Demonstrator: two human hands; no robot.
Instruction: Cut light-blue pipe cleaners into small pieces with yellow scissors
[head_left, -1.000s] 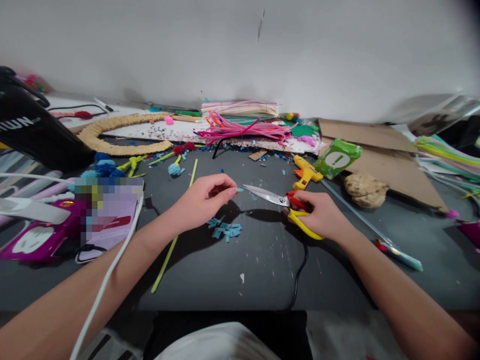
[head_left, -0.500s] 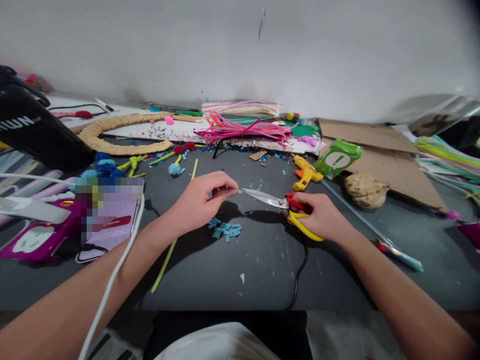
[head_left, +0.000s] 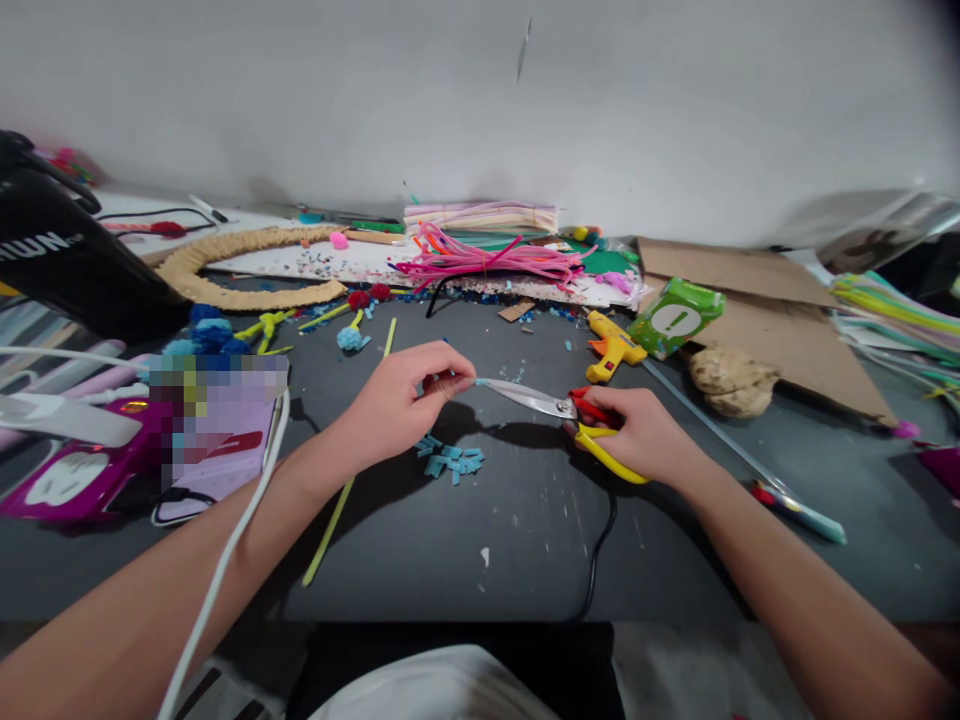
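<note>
My left hand (head_left: 424, 390) is closed in a pinch on a small blue piece (head_left: 480, 381), of which only a bit shows past the fingertips. My right hand (head_left: 641, 430) grips scissors (head_left: 532, 399) with one red and one yellow handle. The blade tips point left and meet the blue piece at my left fingertips. Below my left hand, a loose pile of cut blue bits (head_left: 454, 460) lies on the grey table. A yellow-green pipe cleaner (head_left: 328, 535) runs slantwise under my left wrist.
Behind my hands lie pink pipe cleaners (head_left: 487, 255), a yellow glue gun (head_left: 613, 345) and a green packet (head_left: 679, 315). Cardboard (head_left: 817, 365) is at the right. On the left are a black bottle (head_left: 82, 250) and a phone (head_left: 232, 425); a white cable (head_left: 225, 560) crosses my left forearm.
The scissor tips have come slightly closer to my left fingertips, and less of the blue piece shows. Both hands stay almost in place.
</note>
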